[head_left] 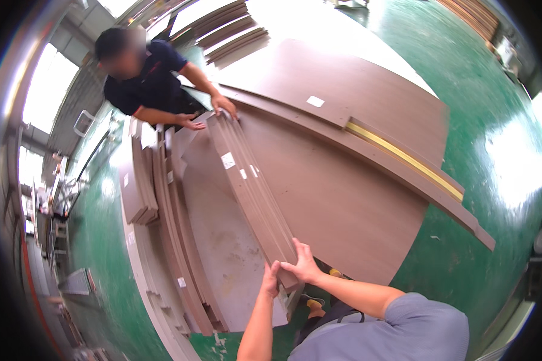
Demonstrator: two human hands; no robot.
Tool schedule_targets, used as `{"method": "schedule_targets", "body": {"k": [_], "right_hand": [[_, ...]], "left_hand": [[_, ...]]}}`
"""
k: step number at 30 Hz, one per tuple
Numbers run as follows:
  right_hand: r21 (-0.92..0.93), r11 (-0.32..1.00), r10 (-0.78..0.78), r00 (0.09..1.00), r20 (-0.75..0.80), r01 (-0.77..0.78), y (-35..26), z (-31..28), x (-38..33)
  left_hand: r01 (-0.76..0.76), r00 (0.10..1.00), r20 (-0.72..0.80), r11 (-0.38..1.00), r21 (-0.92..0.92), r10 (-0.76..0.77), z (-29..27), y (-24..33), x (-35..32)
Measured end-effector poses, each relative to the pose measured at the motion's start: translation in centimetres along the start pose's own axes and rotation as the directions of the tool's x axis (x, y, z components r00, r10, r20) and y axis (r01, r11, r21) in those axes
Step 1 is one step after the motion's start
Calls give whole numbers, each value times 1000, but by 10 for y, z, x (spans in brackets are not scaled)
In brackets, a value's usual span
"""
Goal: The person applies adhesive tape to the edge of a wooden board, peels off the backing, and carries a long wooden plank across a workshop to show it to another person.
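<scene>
A bundle of long, narrow brown boards with small white labels runs from near me to the far side. My left hand presses on the left side of its near end. Across the right side of that end lies my right hand, its thumb on top close to the left hand. Between them, both hands grip the bundle. At the far end, a co-worker in a dark shirt has one hand on the boards, with the other hand beside them. The undersides of the boards are hidden.
A large brown panel lies right of the bundle, with a long strip and a yellow-edged piece on it. More board stacks stand at the left and far back. The floor is green.
</scene>
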State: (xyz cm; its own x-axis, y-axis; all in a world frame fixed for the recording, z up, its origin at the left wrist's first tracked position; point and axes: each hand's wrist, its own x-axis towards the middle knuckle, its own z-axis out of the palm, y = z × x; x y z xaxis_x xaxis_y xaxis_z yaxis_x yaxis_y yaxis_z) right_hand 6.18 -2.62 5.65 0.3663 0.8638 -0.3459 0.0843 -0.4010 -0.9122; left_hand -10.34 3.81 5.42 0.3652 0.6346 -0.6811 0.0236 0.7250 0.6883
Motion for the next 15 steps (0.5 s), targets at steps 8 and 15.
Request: {"method": "schedule_targets", "body": {"k": [8,15], "right_hand": [[540,776,104,910,401,-326,1,9,-13],[374,885,107,904,415,-276,-28,83,-77]], "left_hand": [[-15,999,49,999,38,13,-8,-17,-107],[-308,946,69,943,-127,318,-69,-27,-154]]}}
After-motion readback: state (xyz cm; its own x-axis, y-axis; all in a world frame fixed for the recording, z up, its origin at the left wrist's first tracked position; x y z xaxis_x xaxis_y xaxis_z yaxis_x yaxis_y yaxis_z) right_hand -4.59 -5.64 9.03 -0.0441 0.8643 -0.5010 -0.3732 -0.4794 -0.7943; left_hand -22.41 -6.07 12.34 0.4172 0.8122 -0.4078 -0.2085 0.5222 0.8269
